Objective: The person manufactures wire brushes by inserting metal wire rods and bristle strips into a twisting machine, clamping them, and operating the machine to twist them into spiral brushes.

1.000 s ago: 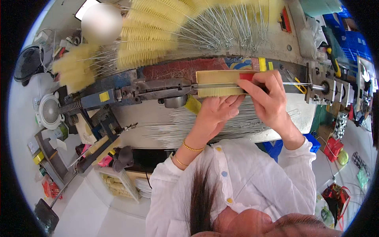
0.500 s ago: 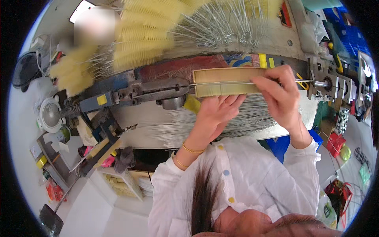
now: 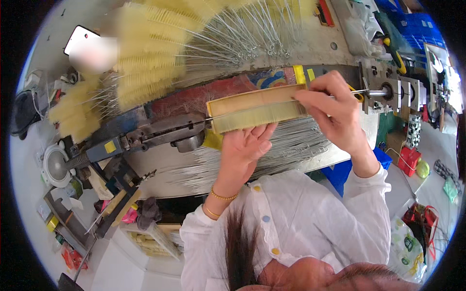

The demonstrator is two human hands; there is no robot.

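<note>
In front of me a long, shallow tan tray [image 3: 257,98] sits slightly tilted, with a strip of pale yellow bristles [image 3: 264,113] along its near side. Thin metal wire [image 3: 358,91] runs lengthwise over it, between a metal clamp arm [image 3: 170,127] on the left and a spindle [image 3: 381,93] on the right. My left hand [image 3: 242,149] is palm up at the tray's near edge, fingers stretched out against its underside, thumb apart; the fingertips are hidden. At the tray's right end my right hand [image 3: 337,111] pinches the wire between thumb and forefinger.
Yellow wire-handled brushes [image 3: 155,43] are piled along the far side. Many loose wires [image 3: 286,145] lie on the bench beneath the tray. A blue bin [image 3: 337,177] stands by my right forearm, a round fan-like white device [image 3: 57,165] at far left.
The tray, machine and both hands appear further left in the picture as the view shifts. The tray's left end now sits lower. My right hand stays near its right end.
</note>
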